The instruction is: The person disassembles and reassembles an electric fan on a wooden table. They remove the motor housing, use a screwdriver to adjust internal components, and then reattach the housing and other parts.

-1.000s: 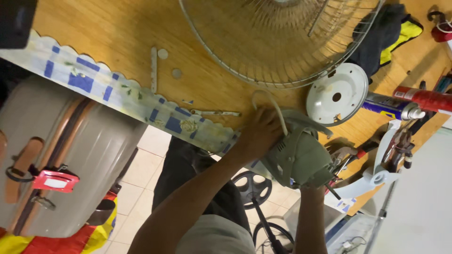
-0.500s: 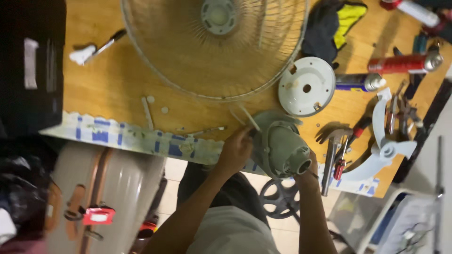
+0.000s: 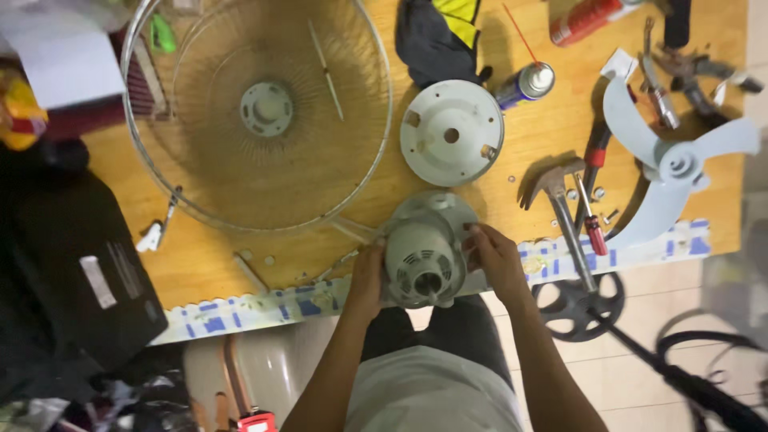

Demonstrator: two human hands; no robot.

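Fan motor housing held at table edge, both hands engaged.

Left hand (image 3: 366,282) and right hand (image 3: 496,260) have fingers wrapped on opposite sides of the grey fan motor housing (image 3: 422,256), which sits at the near edge of the wooden table (image 3: 208,256). Wire fan guard (image 3: 260,112) lies beyond it to the left; round white cover plate (image 3: 451,133) directly behind; hammer (image 3: 560,200) and fan blade (image 3: 672,168) to the right.

Two spray cans (image 3: 524,83), one hammer (image 3: 560,210)
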